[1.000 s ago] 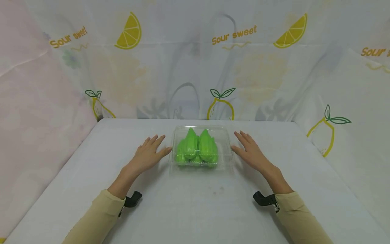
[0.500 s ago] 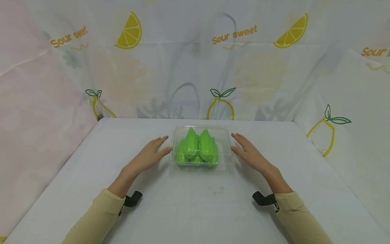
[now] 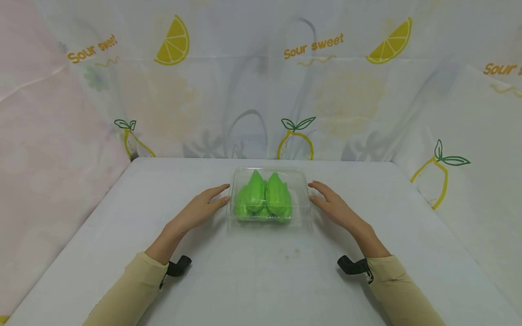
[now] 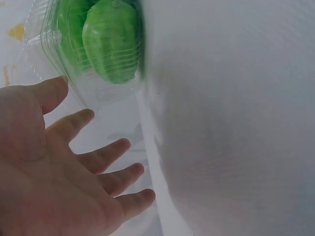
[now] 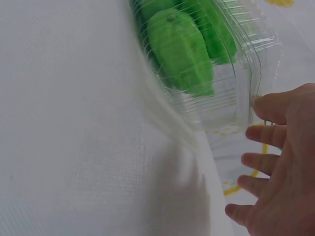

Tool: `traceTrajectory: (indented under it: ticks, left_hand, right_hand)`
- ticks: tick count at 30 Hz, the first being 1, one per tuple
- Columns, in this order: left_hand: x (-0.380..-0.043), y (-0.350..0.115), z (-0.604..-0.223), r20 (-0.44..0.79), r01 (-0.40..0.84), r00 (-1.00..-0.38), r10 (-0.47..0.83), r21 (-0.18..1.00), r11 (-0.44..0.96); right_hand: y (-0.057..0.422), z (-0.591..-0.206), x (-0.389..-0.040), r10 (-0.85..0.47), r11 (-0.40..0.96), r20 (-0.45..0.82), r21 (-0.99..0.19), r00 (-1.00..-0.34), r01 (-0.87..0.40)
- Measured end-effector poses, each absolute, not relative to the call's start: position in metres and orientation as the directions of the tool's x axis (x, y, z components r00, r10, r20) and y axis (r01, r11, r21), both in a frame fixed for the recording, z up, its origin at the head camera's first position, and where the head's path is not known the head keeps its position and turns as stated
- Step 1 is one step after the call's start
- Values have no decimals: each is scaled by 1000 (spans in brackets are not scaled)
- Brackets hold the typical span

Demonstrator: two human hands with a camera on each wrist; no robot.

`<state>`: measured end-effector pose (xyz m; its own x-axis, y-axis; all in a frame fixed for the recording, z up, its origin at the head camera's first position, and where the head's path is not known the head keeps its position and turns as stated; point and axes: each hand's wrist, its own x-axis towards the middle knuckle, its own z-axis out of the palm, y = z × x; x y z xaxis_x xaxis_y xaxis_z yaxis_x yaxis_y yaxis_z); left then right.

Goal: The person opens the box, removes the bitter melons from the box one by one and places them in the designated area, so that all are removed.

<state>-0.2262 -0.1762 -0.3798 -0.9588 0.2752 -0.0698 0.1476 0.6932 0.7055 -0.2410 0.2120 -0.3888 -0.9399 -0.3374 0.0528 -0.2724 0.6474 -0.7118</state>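
Note:
A clear lidded plastic box (image 3: 300, 192) sits on the white table in the head view, holding several green, ribbed, pointed fruits or vegetables (image 3: 256, 194) stacked on each other. Beside its left end is my left hand (image 3: 197, 210), fingers extended and thumb at the box's edge. My right hand (image 3: 336, 210) mirrors it at the right end, fingers extended and slightly bent. In the left wrist view the palm (image 4: 54, 177) faces the box, fingers spread. The right wrist view has the fingers (image 5: 260, 161) apart near a box corner. Whether either thumb touches the plastic, I cannot tell.
The white-covered table (image 3: 261, 280) spreads around the box. Behind it hangs a cloth backdrop (image 3: 244, 90) printed with lemons and lettering, continuing along both sides. A black wrist-worn device (image 3: 178, 266) projects from the left sleeve, and another (image 3: 351, 266) from the right.
The fingers of both hands have drawn closer together and moved inward toward the ends of the box. The box and its contents have stayed put.

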Motion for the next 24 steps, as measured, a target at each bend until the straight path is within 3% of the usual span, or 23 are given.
traceTrajectory:
  ticks: [14, 24]
  left_hand:
    - [-226, -174, -381, -56, 117, -971, 234, 740, 662]
    - [-231, -173, -387, -6, 137, -971, 240, 807, 575]
  right_hand:
    - [212, -393, -244, -298, 532, 35, -824, -954, -197]
    - [211, -396, -247, -288, 290, -4, -954, -958, -83]
